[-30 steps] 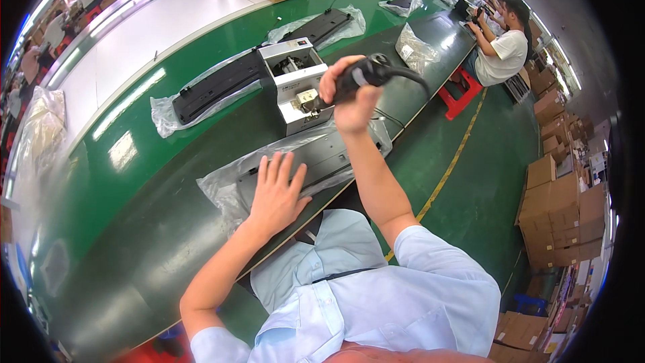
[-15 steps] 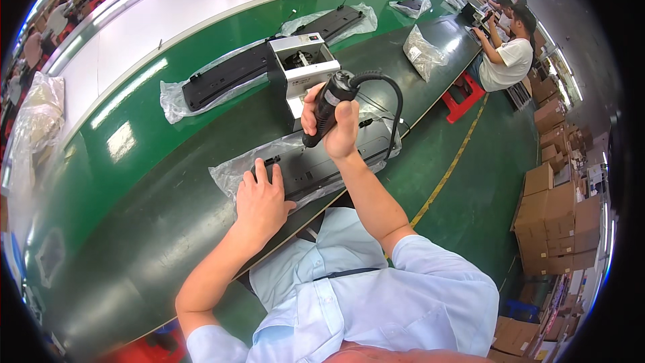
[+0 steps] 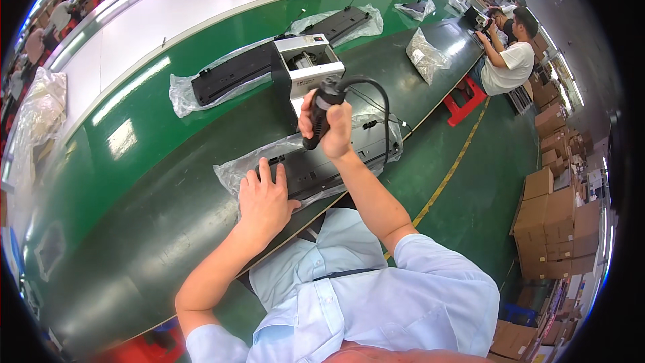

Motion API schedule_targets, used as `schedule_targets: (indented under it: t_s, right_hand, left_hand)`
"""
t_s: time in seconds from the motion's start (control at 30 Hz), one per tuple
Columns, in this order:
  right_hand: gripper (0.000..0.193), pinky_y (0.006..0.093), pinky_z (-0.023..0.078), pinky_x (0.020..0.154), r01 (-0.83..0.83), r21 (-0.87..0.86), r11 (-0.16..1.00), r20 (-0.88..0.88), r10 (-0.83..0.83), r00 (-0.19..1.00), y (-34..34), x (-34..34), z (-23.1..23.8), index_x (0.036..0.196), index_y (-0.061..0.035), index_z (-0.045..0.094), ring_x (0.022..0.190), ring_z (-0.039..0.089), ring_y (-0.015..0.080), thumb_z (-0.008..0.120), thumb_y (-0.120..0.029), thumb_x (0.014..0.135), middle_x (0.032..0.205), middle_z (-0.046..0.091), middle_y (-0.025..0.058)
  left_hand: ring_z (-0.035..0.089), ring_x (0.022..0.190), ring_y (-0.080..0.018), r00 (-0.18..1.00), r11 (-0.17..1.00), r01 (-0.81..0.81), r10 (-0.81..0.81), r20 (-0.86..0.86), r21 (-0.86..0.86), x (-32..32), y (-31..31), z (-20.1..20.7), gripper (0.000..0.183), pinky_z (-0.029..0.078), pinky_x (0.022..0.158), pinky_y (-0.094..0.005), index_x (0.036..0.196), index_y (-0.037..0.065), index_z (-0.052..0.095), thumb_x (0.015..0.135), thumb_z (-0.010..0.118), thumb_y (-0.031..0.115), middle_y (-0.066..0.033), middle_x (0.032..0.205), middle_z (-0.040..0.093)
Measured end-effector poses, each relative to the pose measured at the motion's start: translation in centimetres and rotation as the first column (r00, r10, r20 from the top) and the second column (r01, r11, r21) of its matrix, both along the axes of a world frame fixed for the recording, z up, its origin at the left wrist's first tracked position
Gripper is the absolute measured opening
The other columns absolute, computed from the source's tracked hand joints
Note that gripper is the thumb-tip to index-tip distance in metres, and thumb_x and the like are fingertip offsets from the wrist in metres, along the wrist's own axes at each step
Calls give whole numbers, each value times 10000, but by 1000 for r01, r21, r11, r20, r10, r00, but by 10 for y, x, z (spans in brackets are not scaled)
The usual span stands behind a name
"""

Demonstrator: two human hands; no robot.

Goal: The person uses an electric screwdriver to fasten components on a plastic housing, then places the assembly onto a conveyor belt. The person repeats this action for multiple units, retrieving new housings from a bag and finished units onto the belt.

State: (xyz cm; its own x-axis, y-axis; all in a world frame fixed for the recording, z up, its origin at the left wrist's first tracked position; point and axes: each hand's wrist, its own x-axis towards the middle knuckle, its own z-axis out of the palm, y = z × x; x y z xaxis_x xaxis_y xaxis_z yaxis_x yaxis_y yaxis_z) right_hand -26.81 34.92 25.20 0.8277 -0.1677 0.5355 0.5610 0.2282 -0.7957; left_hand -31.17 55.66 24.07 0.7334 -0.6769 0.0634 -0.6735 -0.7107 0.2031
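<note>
My right hand (image 3: pixel 334 128) grips a black corded electric screwdriver (image 3: pixel 318 117), its cable arching over to the right. The tool's lower end points down toward a long black plastic panel (image 3: pixel 316 173); whether its tip touches is hidden. This panel lies on clear plastic wrap (image 3: pixel 232 173) along the bench's near edge. Fingers stretched, my left hand (image 3: pixel 264 196) rests on the panel's left end, beside a small black clip-like part (image 3: pixel 275 160). Just beyond the panel stands a white and black screw-feeder-like box (image 3: pixel 308 60) with an open top.
More black panels (image 3: pixel 235 74) lie on plastic wrap on the green belt behind the box. A clear bag (image 3: pixel 426 57) of small parts sits on the bench to the right. A co-worker (image 3: pixel 514 57) sits farther along by a red stool (image 3: pixel 465 102). Cardboard boxes (image 3: pixel 554 218) line the right side.
The screwdriver has tipped more upright and shifted slightly left and down with my right hand. The view has shifted a little; my left hand stays on the panel.
</note>
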Motion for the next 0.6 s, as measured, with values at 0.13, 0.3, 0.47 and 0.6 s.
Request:
schedule_targets:
  t_s: [0.13,0.3,0.47,0.6]
  right_hand:
    - [748,292,445,527,255,-23,967,173,-247,953,-13,-5,39,1038,-15,544,545,515,151,583,-751,908,672,536,65]
    - [754,334,437,534,341,-59,938,172,-327,929,-32,30,49,1033,27,551,546,515,171,545,-723,952,673,543,84]
    - [775,313,423,552,194,-29,980,95,-191,977,-29,0,41,1084,-4,551,559,508,154,535,-763,929,686,533,65]
    - [789,311,434,551,65,-13,998,15,-65,998,-6,-38,27,1091,-9,519,550,503,156,528,-778,916,682,531,72]
  left_hand:
    - [544,1154,-409,999,997,31,-29,35,-72,-2,0,-5,848,470,963,-463,1426,-9,577,758,842,442,-304,1477,474]
    - [523,1184,-415,997,991,60,-55,47,-118,-5,3,-12,807,457,996,-464,1438,-6,567,799,820,419,-306,1495,457]
    - [515,1285,-390,996,993,63,-69,-64,-96,11,18,-9,747,454,1012,-476,1459,17,545,841,800,351,-267,1506,471]
    - [518,1280,-383,993,997,67,-70,-99,-33,15,22,3,765,456,996,-483,1471,46,544,824,817,351,-257,1502,478]
